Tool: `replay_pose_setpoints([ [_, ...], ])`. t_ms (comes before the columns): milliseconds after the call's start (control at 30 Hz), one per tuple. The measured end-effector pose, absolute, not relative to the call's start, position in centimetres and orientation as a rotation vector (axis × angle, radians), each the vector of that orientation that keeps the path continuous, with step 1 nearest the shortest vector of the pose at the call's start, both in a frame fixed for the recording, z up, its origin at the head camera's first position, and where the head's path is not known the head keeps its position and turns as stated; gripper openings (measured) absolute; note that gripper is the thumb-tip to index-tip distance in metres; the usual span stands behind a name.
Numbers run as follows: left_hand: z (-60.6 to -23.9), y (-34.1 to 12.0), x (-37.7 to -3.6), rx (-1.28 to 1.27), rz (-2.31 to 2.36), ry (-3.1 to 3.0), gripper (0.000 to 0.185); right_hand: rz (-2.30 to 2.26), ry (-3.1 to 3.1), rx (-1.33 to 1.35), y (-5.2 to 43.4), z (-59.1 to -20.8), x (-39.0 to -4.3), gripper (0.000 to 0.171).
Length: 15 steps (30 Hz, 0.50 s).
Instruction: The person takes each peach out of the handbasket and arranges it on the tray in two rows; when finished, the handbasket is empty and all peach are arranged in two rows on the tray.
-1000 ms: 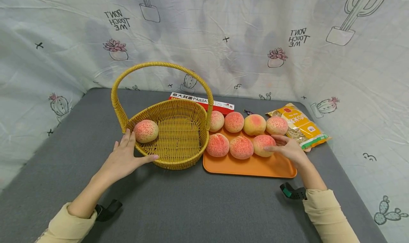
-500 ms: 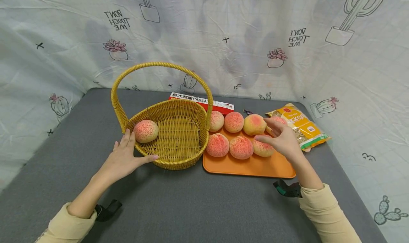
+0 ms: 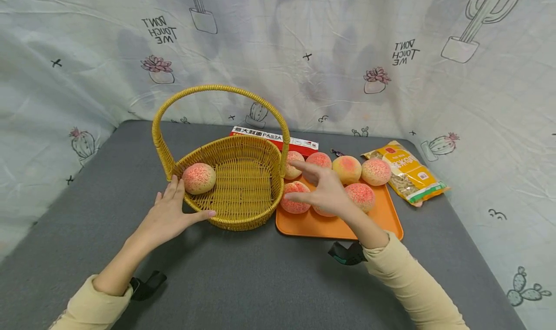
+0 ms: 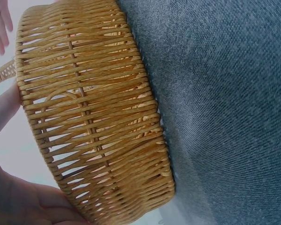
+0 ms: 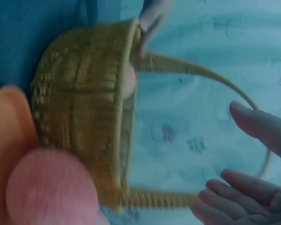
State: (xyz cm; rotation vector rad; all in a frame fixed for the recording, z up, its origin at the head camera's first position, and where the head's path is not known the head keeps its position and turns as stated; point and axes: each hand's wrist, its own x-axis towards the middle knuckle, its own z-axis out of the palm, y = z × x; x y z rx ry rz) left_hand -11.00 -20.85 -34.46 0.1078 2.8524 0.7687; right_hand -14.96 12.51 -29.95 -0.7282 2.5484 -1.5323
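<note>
My left hand rests on the near left rim of a yellow wicker basket, its fingers and thumb spread out. A peach lies inside the basket at the left. My right hand is over the left half of an orange tray, thumb and fingers apart with nothing between them. Several peaches sit on this tray in two rows, and the hand partly hides some of them. In the right wrist view, the spread fingers are empty, with the basket and a blurred peach beyond.
Behind the basket and tray lies a red and white pasta box. Next to it is a small dark wrapped item. A yellow food bag lies right of the tray. The basket's tall handle arches overhead.
My right hand has left the front right peach, passed over the back right peach, and shifted left toward the basket, empty. The left hand stays on the rim.
</note>
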Motion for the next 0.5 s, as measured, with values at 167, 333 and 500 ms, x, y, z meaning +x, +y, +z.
replay_pose_setpoints([
  [167,-34.5,-20.8,-10.9,0.093,0.771,2.846,0.126,-1.439,2.496,-0.826,9.4,-30.2,-16.1,0.071],
  [333,-34.5,-20.7,-10.8,0.077,0.772,2.839,0.126,-1.305,2.496,-0.882,7.0,-29.6,-17.2,0.074],
  [500,-34.3,-20.7,-10.8,0.071,0.772,2.839,0.126,-1.216,2.504,-0.973,4.7,-28.2,-18.5,0.076],
])
